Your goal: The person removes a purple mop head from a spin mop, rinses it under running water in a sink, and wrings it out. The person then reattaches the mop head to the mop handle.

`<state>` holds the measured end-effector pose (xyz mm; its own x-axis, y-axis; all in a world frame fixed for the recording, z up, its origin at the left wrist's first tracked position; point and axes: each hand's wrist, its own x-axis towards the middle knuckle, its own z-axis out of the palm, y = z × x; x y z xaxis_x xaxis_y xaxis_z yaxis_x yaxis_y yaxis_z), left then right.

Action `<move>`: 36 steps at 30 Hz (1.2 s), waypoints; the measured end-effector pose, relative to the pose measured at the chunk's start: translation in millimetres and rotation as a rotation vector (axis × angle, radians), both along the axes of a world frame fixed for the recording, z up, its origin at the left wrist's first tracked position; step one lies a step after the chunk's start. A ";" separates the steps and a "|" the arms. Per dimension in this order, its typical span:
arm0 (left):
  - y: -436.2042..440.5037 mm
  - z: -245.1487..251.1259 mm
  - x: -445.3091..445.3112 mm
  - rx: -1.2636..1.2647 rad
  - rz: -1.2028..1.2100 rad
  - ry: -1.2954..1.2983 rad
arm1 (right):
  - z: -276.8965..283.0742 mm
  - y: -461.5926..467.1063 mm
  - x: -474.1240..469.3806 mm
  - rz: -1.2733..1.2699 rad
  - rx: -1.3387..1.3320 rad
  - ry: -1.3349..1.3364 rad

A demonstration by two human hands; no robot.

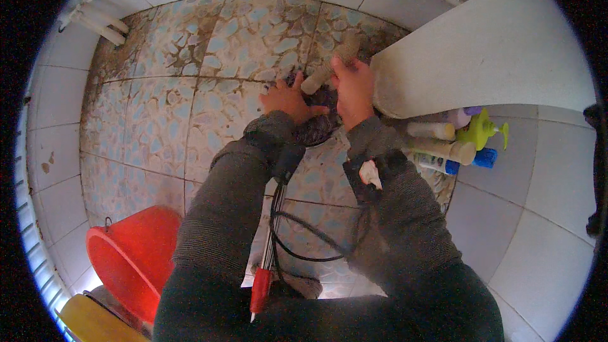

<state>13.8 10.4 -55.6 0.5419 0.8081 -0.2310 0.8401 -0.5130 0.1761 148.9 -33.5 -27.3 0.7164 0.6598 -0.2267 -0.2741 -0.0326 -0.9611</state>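
My left hand lies with spread fingers on a dark, crumpled mass, perhaps hair or cloth, on the patterned tile floor. Close to its right, my right hand has its fingers curled beside a beige tube-like thing that slants up to the right; whether they grip it is not clear. The near end of the tube rests by my left fingertips. A rim-like edge shows just under the dark mass. Dark sleeves cover both my forearms, with a black strap bearing a white patch on the right one.
A large white panel juts in from the right, with several bottles and a green pump bottle below it. A red plastic bucket lies tilted at lower left. A metal rod with a red handle and black cable are between my arms.
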 end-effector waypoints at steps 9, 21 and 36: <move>8.3 -3.4 -5.1 -0.114 -0.307 -0.325 | 26.5 -21.3 2.9 -0.081 -0.018 0.084; -0.2 0.0 21.9 0.105 0.043 -0.104 | 30.5 -11.1 20.3 -0.121 0.052 0.134; -14.2 20.7 -20.4 -0.047 -0.635 -0.210 | 12.7 -21.4 13.3 -0.113 0.053 0.130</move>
